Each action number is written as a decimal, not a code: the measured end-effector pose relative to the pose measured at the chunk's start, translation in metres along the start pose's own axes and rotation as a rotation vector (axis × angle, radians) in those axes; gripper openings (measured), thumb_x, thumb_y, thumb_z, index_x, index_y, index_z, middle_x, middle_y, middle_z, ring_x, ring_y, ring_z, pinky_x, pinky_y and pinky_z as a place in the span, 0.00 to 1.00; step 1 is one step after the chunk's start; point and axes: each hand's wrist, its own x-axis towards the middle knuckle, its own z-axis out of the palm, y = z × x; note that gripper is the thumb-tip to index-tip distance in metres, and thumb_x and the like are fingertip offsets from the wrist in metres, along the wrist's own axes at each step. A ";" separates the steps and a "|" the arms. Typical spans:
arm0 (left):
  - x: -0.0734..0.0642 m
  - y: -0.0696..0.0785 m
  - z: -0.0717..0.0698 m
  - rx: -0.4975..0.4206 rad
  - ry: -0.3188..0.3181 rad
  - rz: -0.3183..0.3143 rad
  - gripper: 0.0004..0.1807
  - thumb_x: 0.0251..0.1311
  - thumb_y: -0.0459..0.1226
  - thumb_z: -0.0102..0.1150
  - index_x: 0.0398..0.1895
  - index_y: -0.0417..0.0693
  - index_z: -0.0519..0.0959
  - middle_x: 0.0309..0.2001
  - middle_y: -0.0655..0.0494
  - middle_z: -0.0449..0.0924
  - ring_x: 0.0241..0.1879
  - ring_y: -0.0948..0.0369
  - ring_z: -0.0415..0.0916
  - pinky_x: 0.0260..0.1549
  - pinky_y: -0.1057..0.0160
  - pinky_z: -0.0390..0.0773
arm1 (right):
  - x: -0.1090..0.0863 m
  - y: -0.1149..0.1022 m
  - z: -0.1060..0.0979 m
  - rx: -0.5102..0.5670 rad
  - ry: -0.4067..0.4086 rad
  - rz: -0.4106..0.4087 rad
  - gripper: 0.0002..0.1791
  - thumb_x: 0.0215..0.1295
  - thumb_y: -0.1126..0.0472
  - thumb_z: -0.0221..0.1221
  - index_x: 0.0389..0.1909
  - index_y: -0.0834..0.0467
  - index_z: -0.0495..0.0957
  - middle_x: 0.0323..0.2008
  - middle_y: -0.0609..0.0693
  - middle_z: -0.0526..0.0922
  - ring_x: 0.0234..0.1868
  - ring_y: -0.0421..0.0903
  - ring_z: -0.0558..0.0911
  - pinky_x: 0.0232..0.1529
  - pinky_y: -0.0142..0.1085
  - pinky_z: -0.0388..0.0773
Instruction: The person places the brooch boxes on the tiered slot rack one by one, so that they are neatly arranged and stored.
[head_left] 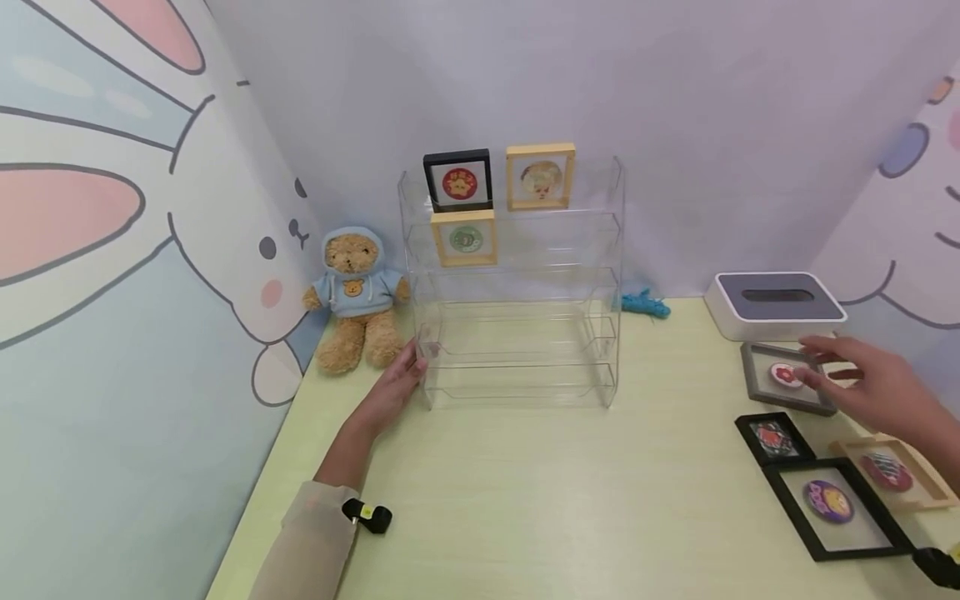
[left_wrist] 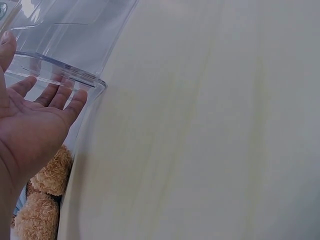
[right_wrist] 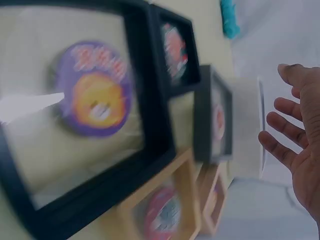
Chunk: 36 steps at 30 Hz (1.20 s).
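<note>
My left hand rests against the left side of a clear acrylic tiered rack, low near the table. In the left wrist view the fingers are extended at the rack's lower corner. At the right, my right hand hovers with loosely bent fingers over a grey square frame holding a red-and-white round badge. The right wrist view shows this hand empty, fingers spread. On the rack's upper tiers stand a black frame and two light wooden frames, one above and one lower, each with a badge.
Nearer me at the right lie a small black frame, a larger black frame with a purple badge and a wooden frame. Behind the grey frame sits a tissue box. A teddy bear sits left of the rack; a blue item lies right.
</note>
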 end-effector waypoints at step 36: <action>0.000 0.000 -0.002 -0.022 0.000 0.022 0.44 0.89 0.52 0.45 0.94 0.54 0.35 0.93 0.47 0.37 0.92 0.48 0.31 0.90 0.43 0.36 | -0.137 0.046 0.018 -0.220 0.111 0.107 0.46 0.51 0.43 0.86 0.65 0.65 0.81 0.50 0.73 0.82 0.50 0.23 0.73 0.38 0.32 0.74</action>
